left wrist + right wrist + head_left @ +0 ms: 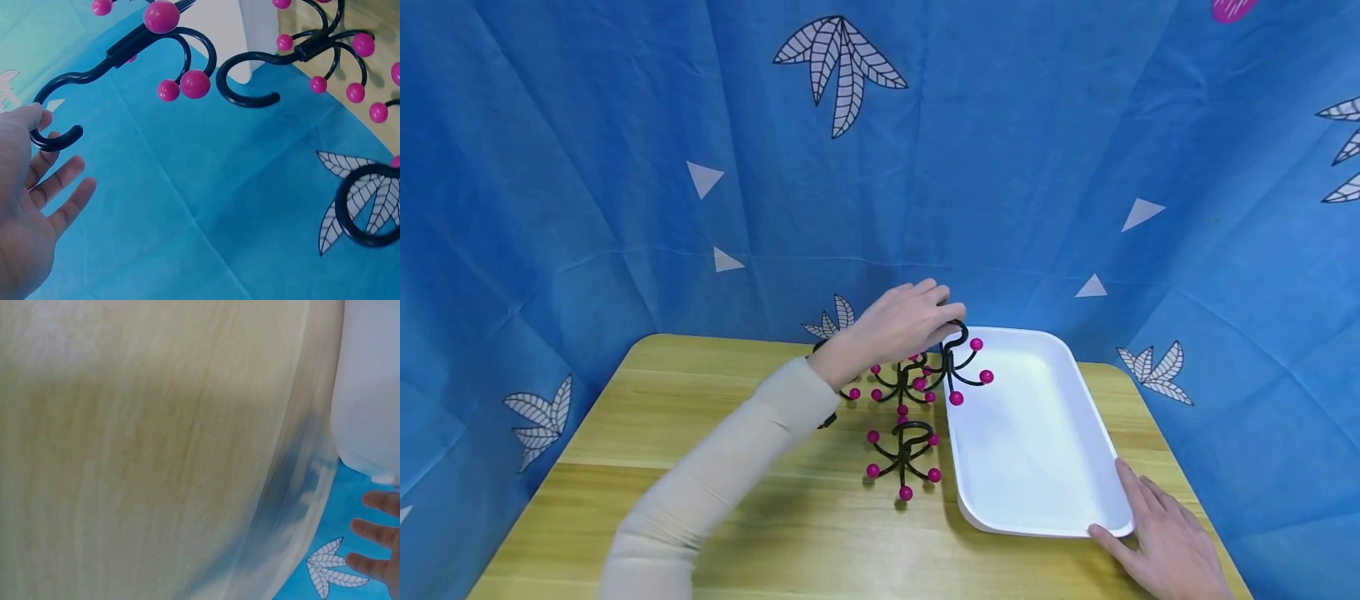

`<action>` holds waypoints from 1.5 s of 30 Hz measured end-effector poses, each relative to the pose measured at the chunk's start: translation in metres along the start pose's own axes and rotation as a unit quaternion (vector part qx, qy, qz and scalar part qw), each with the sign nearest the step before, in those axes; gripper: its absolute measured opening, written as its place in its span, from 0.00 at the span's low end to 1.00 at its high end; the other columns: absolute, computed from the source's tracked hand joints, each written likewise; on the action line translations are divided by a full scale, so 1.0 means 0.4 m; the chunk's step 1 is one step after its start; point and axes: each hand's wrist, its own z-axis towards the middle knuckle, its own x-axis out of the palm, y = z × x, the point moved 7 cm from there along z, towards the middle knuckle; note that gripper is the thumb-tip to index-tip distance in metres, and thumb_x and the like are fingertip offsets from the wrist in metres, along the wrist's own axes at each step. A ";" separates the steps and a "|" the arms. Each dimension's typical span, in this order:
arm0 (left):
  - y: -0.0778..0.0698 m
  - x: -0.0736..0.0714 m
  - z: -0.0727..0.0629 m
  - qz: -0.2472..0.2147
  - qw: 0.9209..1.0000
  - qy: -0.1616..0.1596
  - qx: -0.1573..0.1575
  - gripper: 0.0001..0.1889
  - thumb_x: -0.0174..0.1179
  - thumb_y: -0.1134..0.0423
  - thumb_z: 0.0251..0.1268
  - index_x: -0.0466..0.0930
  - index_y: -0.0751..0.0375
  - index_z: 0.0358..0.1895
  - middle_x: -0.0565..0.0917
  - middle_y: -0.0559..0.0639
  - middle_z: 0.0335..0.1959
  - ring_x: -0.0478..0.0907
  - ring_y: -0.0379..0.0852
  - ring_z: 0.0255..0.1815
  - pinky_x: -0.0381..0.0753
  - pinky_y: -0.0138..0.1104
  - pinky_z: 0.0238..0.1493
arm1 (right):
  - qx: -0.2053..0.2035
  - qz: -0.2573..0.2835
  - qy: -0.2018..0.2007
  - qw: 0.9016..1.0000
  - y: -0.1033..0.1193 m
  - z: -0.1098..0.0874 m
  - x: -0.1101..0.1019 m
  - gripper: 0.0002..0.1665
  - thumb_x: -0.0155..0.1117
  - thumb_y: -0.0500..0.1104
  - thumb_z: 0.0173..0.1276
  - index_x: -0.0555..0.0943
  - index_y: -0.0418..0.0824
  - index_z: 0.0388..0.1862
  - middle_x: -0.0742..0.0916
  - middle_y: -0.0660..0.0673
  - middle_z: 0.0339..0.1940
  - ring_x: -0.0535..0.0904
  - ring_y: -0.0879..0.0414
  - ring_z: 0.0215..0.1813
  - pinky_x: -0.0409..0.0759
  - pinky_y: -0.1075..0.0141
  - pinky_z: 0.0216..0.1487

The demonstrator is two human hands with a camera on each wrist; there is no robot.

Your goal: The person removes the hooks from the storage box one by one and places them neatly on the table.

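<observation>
In the head view my left hand (910, 317) is over the back left edge of a white tray (1030, 442). It pinches the curved top of a black multi-prong hanging hook (132, 46), whose prongs end in pink balls. The left wrist view shows thumb and index finger on that curve, the other fingers spread. Two similar hooks stand left of the tray, one near the front (903, 454) and one behind it (902, 385); another is partly hidden by my left forearm. My right hand (1172, 537) touches the tray's near right corner with fingers extended.
A wooden table (700, 417) carries the tray and hooks. Behind and beside it hangs a blue curtain (985, 167) with leaf and triangle prints. In the right wrist view, the table surface (144, 456) fills most of the picture.
</observation>
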 end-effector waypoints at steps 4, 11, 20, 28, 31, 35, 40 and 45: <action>0.010 -0.022 -0.036 0.001 1.000 0.000 -0.003 0.12 0.53 0.51 0.85 0.83 0.49 0.54 0.83 0.46 0.40 0.74 0.45 0.39 0.75 0.31 0.36 | 0.002 0.001 0.000 1.000 0.001 0.000 0.000 0.68 0.59 0.80 0.68 0.53 0.31 0.84 0.76 0.20 0.71 0.74 0.22 0.68 0.75 0.31 0.64; 0.025 -0.040 -0.102 0.023 1.000 -0.007 -0.002 0.11 0.54 0.51 0.84 0.83 0.50 0.50 0.80 0.47 0.36 0.72 0.44 0.35 0.70 0.31 0.31 | 0.001 0.001 0.002 1.000 0.002 -0.002 0.000 0.68 0.59 0.80 0.68 0.53 0.31 0.85 0.76 0.20 0.71 0.74 0.22 0.68 0.76 0.31 0.64; 0.038 -0.063 -0.178 0.028 0.999 -0.017 -0.018 0.07 0.59 0.53 0.81 0.83 0.49 0.48 0.79 0.46 0.33 0.71 0.45 0.33 0.70 0.32 0.31 | -0.008 0.007 -0.010 1.000 0.005 -0.008 -0.001 0.67 0.61 0.78 0.68 0.54 0.31 0.84 0.77 0.21 0.71 0.75 0.23 0.67 0.77 0.32 0.63; 0.051 -0.081 -0.252 0.038 0.999 -0.036 -0.014 0.06 0.61 0.54 0.79 0.85 0.50 0.46 0.83 0.46 0.36 0.74 0.45 0.35 0.74 0.33 0.33 | -0.011 0.008 -0.017 1.000 0.005 -0.012 -0.001 0.66 0.61 0.77 0.68 0.55 0.31 0.84 0.77 0.21 0.70 0.75 0.23 0.67 0.77 0.32 0.64; 0.056 -0.082 -0.273 0.040 0.998 -0.041 -0.012 0.06 0.63 0.54 0.78 0.85 0.50 0.46 0.84 0.47 0.38 0.76 0.45 0.36 0.76 0.33 0.33 | -0.009 0.008 -0.014 1.000 0.003 -0.012 -0.001 0.66 0.61 0.77 0.69 0.54 0.31 0.85 0.77 0.21 0.70 0.75 0.22 0.67 0.76 0.32 0.64; 0.059 -0.079 -0.298 0.037 0.998 -0.040 -0.012 0.05 0.66 0.55 0.76 0.85 0.50 0.46 0.84 0.47 0.37 0.76 0.45 0.35 0.75 0.32 0.32 | -0.006 0.007 -0.011 1.000 0.002 -0.009 -0.002 0.66 0.60 0.78 0.69 0.53 0.32 0.85 0.76 0.21 0.70 0.75 0.22 0.68 0.76 0.31 0.64; 0.056 -0.067 -0.335 0.038 0.999 -0.028 -0.012 0.05 0.67 0.55 0.74 0.85 0.50 0.45 0.84 0.46 0.36 0.76 0.44 0.35 0.76 0.32 0.32 | -0.007 0.008 -0.010 1.000 0.002 -0.008 -0.003 0.67 0.60 0.78 0.69 0.53 0.32 0.85 0.76 0.21 0.71 0.75 0.22 0.68 0.76 0.31 0.64; 0.044 -0.049 -0.370 0.034 0.999 0.000 -0.012 0.05 0.66 0.55 0.75 0.85 0.49 0.45 0.86 0.46 0.39 0.80 0.44 0.39 0.84 0.34 0.38 | -0.015 0.010 -0.016 1.000 0.004 -0.010 -0.006 0.66 0.62 0.77 0.69 0.54 0.32 0.85 0.78 0.21 0.70 0.76 0.23 0.67 0.77 0.32 0.63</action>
